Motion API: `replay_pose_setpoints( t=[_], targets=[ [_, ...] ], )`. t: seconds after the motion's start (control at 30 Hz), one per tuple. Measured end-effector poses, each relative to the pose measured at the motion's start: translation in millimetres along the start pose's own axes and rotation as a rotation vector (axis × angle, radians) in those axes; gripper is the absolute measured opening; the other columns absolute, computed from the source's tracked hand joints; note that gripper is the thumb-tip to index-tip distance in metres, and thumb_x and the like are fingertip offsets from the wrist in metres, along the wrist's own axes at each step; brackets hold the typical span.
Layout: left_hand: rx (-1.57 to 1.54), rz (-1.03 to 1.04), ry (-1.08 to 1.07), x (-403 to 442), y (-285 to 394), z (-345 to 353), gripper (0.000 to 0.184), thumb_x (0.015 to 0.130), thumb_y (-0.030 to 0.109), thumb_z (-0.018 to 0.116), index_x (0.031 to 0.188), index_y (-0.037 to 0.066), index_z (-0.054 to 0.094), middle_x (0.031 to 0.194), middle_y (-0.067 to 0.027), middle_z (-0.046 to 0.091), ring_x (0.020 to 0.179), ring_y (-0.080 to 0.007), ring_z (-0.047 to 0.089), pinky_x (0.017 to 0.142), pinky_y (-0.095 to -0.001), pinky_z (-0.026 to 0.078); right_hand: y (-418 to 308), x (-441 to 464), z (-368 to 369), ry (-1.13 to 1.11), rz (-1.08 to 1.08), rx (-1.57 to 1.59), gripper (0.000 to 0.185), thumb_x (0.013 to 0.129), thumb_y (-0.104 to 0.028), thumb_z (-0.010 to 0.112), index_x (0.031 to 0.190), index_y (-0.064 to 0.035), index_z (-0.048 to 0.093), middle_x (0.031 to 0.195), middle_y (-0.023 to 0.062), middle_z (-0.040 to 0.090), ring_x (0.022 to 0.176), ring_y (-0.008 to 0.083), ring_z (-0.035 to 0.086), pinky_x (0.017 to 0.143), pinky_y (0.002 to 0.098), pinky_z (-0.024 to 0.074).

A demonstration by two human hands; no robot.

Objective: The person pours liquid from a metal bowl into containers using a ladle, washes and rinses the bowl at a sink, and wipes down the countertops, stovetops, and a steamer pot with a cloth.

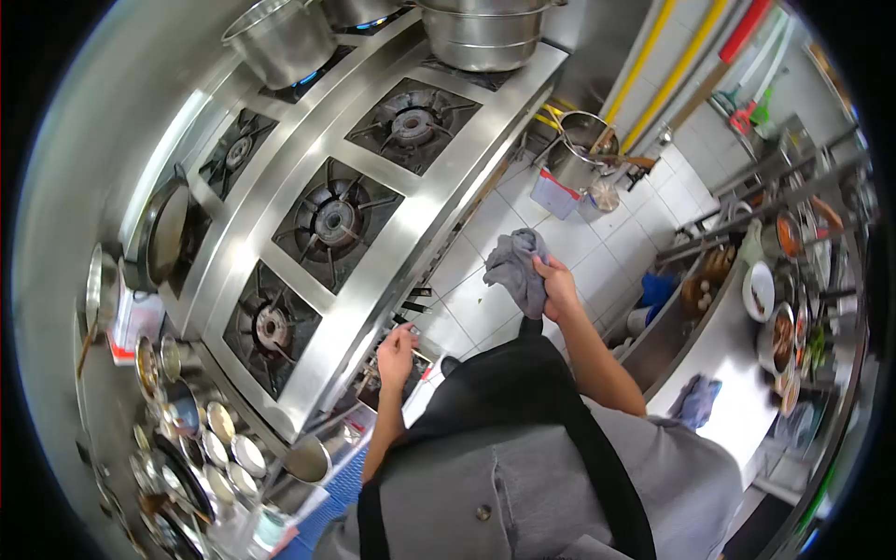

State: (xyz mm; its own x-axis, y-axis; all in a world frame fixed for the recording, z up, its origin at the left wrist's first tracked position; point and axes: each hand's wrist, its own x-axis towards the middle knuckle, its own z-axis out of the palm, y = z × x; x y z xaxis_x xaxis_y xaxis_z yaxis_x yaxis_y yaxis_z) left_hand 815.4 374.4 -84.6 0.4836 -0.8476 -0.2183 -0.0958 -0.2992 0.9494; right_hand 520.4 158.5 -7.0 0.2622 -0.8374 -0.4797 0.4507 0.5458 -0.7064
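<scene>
My right hand [557,287] grips a crumpled grey cloth [518,269], held in the air over the tiled floor. The cloth hangs loosely from my fingers, apart from the stove. Near the front edge of the steel stove [411,219] is my left hand [398,350], its fingers bent; whether it touches a knob or holds something is too small to tell. Black burners [333,222] sit in the stove top beyond it. A second grey-blue cloth [696,401] lies on the white counter at the right.
Large steel pots [483,35] stand on the far burners. A pot [581,149] and a white-and-red box [556,193] are on the floor ahead. Bowls of food [777,338] line the right counter [733,425]. Several containers [248,455] crowd the lower left. A wok [163,233] leans at left.
</scene>
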Motion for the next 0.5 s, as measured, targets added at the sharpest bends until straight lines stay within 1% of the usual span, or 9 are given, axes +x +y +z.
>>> replay_pose_setpoints(
  t=[0.03, 0.1, 0.13, 0.17, 0.23, 0.3, 0.33, 0.43, 0.5],
  targets=[
    [0.164, -0.072, -0.094, -8, 0, 10, 0.033, 0.105, 0.021, 0.049, 0.112, -0.006, 0.067, 0.086, -0.0097, 0.072, 0.078, -0.0142, 0.07, 0.073, -0.0284, 0.055, -8, 5, -13, 0.003, 0.008, 0.054, 0.029, 0.102, -0.007, 0.051, 0.129, 0.003, 0.059, 0.114, 0.0136, 0.069, 0.101, 0.0249, 0.068, 0.09, 0.0379, 0.0551],
    [0.443, -0.129, -0.259, -10, -12, 30, 0.036, 0.099, 0.032, 0.054, 0.112, 0.002, 0.07, 0.091, -0.0212, 0.072, 0.083, -0.0328, 0.072, 0.077, -0.0393, 0.055, -34, 13, -41, -0.032, 0.002, 0.046, 0.03, 0.103, -0.008, 0.049, 0.13, 0.0035, 0.056, 0.119, 0.0142, 0.067, 0.104, 0.0263, 0.068, 0.094, 0.0405, 0.0557],
    [0.569, -0.091, -0.261, -11, -18, 44, 0.037, 0.096, 0.036, 0.055, 0.106, 0.005, 0.072, 0.093, -0.0232, 0.07, 0.088, -0.0406, 0.069, 0.08, -0.0456, 0.054, -48, 16, -56, 0.0, -0.013, 0.094, 0.031, 0.103, -0.008, 0.049, 0.131, 0.0033, 0.055, 0.12, 0.0147, 0.067, 0.106, 0.027, 0.068, 0.095, 0.0411, 0.0554],
    [0.704, -0.133, -0.377, -5, -37, 53, 0.037, 0.095, 0.036, 0.053, 0.101, 0.006, 0.072, 0.094, -0.0229, 0.07, 0.09, -0.0426, 0.068, 0.081, -0.0491, 0.053, -62, 17, -74, 0.035, -0.028, 0.145, 0.031, 0.103, -0.008, 0.049, 0.132, 0.0031, 0.054, 0.121, 0.0152, 0.066, 0.107, 0.0278, 0.067, 0.095, 0.0417, 0.0552],
    [0.86, -0.056, -0.573, 4, -67, 70, 0.034, 0.093, 0.032, 0.052, 0.096, 0.004, 0.071, 0.097, -0.0225, 0.07, 0.09, -0.043, 0.067, 0.081, -0.0505, 0.053, -86, 29, -125, 0.067, -0.027, 0.13, 0.032, 0.103, -0.009, 0.051, 0.132, 0.0024, 0.055, 0.12, 0.0157, 0.067, 0.107, 0.0274, 0.067, 0.094, 0.0413, 0.0549],
    [1.091, 0.198, -0.856, 17, -114, 75, 0.031, 0.091, 0.028, 0.052, 0.091, 0.005, 0.072, 0.098, -0.0212, 0.071, 0.09, -0.0428, 0.067, 0.082, -0.0519, 0.053, -113, 35, -162, 0.106, 0.019, 0.131, 0.034, 0.104, -0.013, 0.05, 0.134, 0.0023, 0.054, 0.125, 0.0167, 0.065, 0.112, 0.0294, 0.065, 0.096, 0.0423, 0.0542],
    [1.161, 0.152, -0.877, 17, -100, 82, 0.03, 0.09, 0.027, 0.051, 0.089, 0.006, 0.073, 0.098, -0.0204, 0.071, 0.09, -0.0427, 0.067, 0.084, -0.0526, 0.053, -123, 37, -178, 0.084, 0.044, 0.114, 0.034, 0.104, -0.013, 0.05, 0.134, 0.0023, 0.054, 0.125, 0.0167, 0.065, 0.112, 0.0294, 0.065, 0.096, 0.0423, 0.0542],
    [1.235, 0.127, -0.701, 26, -115, 98, 0.035, 0.091, 0.03, 0.05, 0.086, 0.005, 0.073, 0.094, -0.0243, 0.07, 0.091, -0.0436, 0.067, 0.083, -0.0528, 0.053, -159, 50, -214, -0.031, -0.063, 0.109, 0.037, 0.105, -0.017, 0.048, 0.136, 0.0014, 0.052, 0.13, 0.0166, 0.063, 0.116, 0.0314, 0.064, 0.1, 0.0444, 0.0526],
    [1.027, -0.054, -0.452, 25, -83, 112, 0.039, 0.092, 0.032, 0.05, 0.084, 0.001, 0.073, 0.093, -0.0259, 0.07, 0.091, -0.0432, 0.067, 0.083, -0.0523, 0.053, -168, 67, -228, 0.006, 0.01, 0.247, 0.039, 0.107, -0.022, 0.043, 0.139, -0.0002, 0.05, 0.135, 0.0158, 0.06, 0.121, 0.0332, 0.06, 0.104, 0.0474, 0.0499]
  ],
)
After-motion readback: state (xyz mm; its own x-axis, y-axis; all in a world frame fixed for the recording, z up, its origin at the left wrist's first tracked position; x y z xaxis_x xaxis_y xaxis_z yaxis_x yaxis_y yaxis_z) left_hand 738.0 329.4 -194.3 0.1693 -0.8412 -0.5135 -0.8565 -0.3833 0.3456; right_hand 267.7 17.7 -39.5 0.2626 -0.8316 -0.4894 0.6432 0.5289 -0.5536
